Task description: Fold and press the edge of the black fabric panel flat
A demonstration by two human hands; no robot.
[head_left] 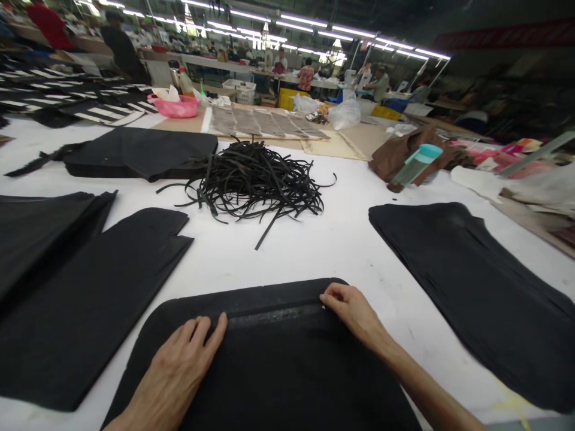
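A large black fabric panel [287, 371] with rounded corners lies in front of me. A narrow, shiny strip [274, 316] runs across it, just below its far edge. My left hand [179, 362] rests open on the panel's left part, fingers spread, with the index fingertip at the strip's left end. At the strip's right end, my right hand [353, 311] has thumb and fingertips pressed together. A tiny white speck shows beneath them; what they pinch is too small to make out.
Beyond the panel sits a tangled heap of thin black strips [265, 179]. Black fabric pieces [85, 299] lie at left, another stack [476, 287] at right. Farther back are a black pile [148, 149], a pink basin [176, 106] and a bottle with a turquoise lid [417, 164].
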